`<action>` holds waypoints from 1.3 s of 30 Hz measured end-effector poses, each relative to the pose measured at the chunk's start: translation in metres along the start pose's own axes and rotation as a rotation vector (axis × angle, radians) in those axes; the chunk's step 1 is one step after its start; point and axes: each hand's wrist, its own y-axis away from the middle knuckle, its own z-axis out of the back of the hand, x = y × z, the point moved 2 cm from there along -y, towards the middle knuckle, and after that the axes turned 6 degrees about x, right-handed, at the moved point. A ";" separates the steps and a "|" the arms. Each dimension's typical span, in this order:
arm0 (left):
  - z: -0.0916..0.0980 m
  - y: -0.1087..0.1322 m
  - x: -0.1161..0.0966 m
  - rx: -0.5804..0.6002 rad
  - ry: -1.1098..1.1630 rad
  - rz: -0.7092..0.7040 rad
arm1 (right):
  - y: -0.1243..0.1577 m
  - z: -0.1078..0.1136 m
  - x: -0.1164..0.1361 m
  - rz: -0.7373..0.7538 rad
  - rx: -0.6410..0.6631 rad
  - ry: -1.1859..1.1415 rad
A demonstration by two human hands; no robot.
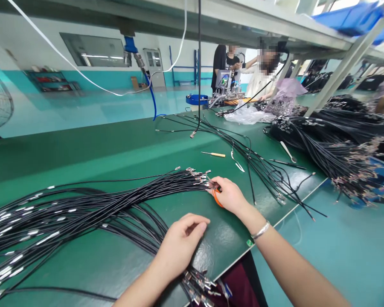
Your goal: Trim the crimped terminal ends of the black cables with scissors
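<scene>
My right hand is closed around a pair of orange-handled scissors, at the connector ends of a bundle of black cables. The fingers hide much of the scissors, and I cannot tell whether the blades touch a cable. Nearer to me, my left hand is curled, thumb and forefinger tips together, with nothing visible between them. It rests over a second group of black cables, whose metal connector ends stick out at the table's front edge.
On the green table lie a yellow-handled pick, a white tie, loose black cables and a white brush-like tool. A large cable heap is at right. A cable hangs from the shelf. People stand behind.
</scene>
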 end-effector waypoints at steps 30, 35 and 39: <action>0.051 -0.076 0.015 -0.166 -1.171 -0.420 | -0.016 -0.002 -0.011 -0.008 -0.080 -0.145; 0.055 -0.057 0.008 -0.137 -1.152 -0.434 | -0.019 0.003 -0.012 -0.041 -0.114 -0.242; 0.044 -0.042 0.002 -0.138 -1.060 -0.449 | -0.018 0.016 -0.010 -0.076 -0.196 -0.360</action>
